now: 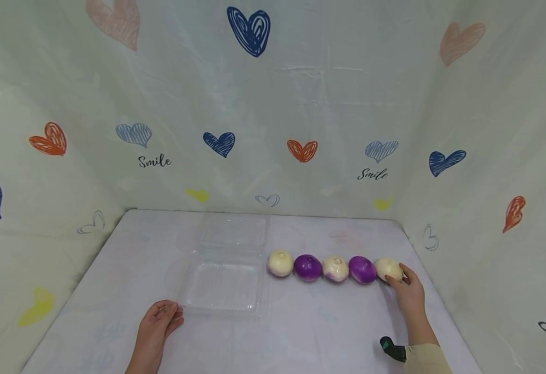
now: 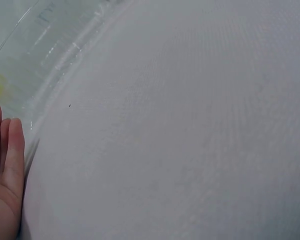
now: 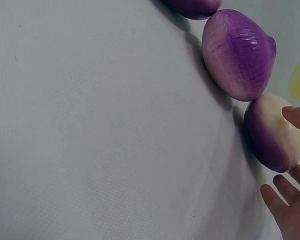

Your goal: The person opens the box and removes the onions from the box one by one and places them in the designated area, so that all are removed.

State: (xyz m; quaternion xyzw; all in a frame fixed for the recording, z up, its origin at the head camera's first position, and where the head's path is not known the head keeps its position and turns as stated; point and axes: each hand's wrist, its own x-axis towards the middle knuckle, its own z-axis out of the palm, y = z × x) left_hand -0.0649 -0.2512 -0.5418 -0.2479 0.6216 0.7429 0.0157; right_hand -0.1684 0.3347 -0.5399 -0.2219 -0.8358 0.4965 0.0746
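Note:
Several purple-and-white turnips stand in a row on the table. White sides face up on the leftmost turnip [image 1: 280,263], the middle turnip [image 1: 335,269] and the rightmost turnip [image 1: 387,268]; purple sides face up on the second turnip [image 1: 307,268] and the fourth turnip [image 1: 362,270]. My right hand [image 1: 411,293] pinches the rightmost one between thumb and forefinger, its other fingers spread in the right wrist view. To the left lies a clear plastic clamshell box [image 1: 223,311], lid laid back. My left hand [image 1: 159,321] rests at its near left corner, fingers fairly straight in the left wrist view.
A white cloth covers the table [image 1: 301,337]. Behind and at both sides hangs a pale curtain [image 1: 319,104] printed with hearts. The box lid [image 1: 232,231] lies flat toward the back edge. A dark strapped device [image 1: 392,349] sits at the right wrist.

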